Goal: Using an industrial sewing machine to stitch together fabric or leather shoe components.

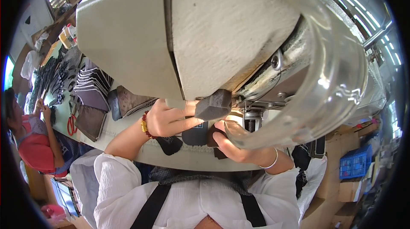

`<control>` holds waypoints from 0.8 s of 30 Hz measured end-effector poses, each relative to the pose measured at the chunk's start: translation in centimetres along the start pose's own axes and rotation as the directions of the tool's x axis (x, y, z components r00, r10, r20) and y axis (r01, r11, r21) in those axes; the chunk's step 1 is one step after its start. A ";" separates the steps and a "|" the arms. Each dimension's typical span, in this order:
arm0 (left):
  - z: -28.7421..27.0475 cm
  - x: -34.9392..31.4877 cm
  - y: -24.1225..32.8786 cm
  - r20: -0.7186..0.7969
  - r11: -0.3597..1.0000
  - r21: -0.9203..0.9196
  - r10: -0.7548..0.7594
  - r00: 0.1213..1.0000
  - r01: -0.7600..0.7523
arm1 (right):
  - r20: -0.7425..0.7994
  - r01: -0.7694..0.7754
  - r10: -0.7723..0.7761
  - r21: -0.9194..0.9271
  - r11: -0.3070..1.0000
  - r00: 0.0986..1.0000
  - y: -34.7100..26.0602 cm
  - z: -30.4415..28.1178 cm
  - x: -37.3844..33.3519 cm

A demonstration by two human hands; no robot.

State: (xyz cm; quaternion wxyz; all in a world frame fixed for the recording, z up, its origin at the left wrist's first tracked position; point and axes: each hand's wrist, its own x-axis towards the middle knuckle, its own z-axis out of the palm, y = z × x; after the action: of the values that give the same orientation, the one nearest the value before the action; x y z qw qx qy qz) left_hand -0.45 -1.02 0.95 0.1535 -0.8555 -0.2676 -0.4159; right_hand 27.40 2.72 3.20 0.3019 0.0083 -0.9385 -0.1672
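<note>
A large cream sewing machine (230, 32) fills the upper middle, its head above both hands. My left hand (164, 120) reaches in from the left beneath it, fingers stretched forward and apart; a dark grey block (213, 105) on the machine hides some fingertips. Just below those fingers lies a dark grey fabric piece (195, 136). On the right, my right hand (234, 147) has its thumb and fingers closed at the edge of a brown fabric piece (212, 136), beside the grey one. A curved clear plastic guard (331, 88) partly covers this hand.
Stacked purple and dark fabric pieces (92, 88) lie left on the table, near red-handled scissors (71, 120). Farther left sits another person (36, 143) in red, handling something dark. A blue crate (355, 162) rests on cardboard boxes at the right.
</note>
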 end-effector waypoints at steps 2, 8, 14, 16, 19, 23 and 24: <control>0.2 0.3 -0.1 -0.027 0.998 0.019 0.068 0.997 -0.068 | -0.112 -0.034 0.038 0.039 0.999 0.993 -0.4 0.2 0.3; 0.6 0.5 -0.7 -0.144 0.976 0.046 0.219 0.965 -0.215 | -0.249 -0.031 0.038 0.034 0.999 0.968 -1.4 0.9 0.8; 1.2 -1.0 -0.7 0.016 0.969 0.123 0.215 0.977 -0.215 | -0.300 -0.035 0.008 -0.084 0.996 0.954 -1.5 0.9 0.8; 1.2 -1.3 -0.5 0.025 0.973 0.104 0.204 0.979 -0.205 | -0.306 -0.047 0.022 -0.077 0.996 0.952 -1.7 0.8 0.8; 1.2 -1.1 -0.3 0.002 0.982 0.040 0.184 0.983 -0.184 | -0.304 -0.049 0.021 -0.086 0.995 0.952 -1.8 0.5 0.9; 0.9 0.0 -0.3 -0.046 0.970 0.086 0.230 0.972 -0.226 | -0.310 -0.024 -0.007 -0.096 0.995 0.951 -1.6 0.6 1.0; 0.8 0.3 -0.2 -0.066 0.972 0.080 0.228 0.971 -0.223 | -0.308 -0.013 -0.017 -0.097 0.995 0.951 -1.5 0.6 1.0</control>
State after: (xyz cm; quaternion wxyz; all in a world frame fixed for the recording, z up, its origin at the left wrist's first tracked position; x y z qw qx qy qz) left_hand 0.14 -0.39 0.70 0.2404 -0.8582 -0.1774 -0.4175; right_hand 26.11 1.39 2.89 0.4448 0.0204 -0.8704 -0.2101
